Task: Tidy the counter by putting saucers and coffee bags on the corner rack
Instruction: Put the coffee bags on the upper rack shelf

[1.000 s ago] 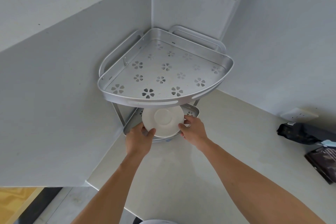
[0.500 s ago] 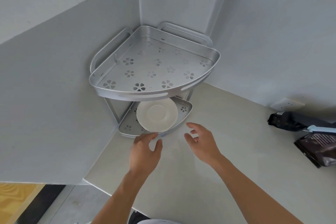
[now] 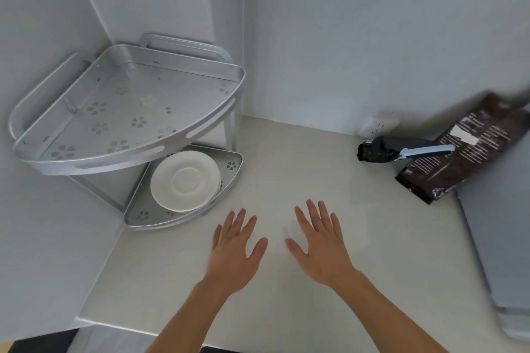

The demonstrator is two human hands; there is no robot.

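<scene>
Both hands have drawn back from the saucer (image 3: pixel 185 180), which rests on the corner rack's lower shelf (image 3: pixel 229 178), and left hand (image 3: pixel 233 252) and right hand (image 3: pixel 322 246) hover empty with fingers spread wide over the bench (image 3: pixel 286 157), so the next reach is probably rightward to the dark coffee bags (image 3: pixel 459 157).

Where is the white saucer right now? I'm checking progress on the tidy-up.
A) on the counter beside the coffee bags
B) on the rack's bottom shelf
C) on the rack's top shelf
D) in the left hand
B: the saucer lies on the bottom shelf of the corner rack, beneath the bare top shelf.
</scene>
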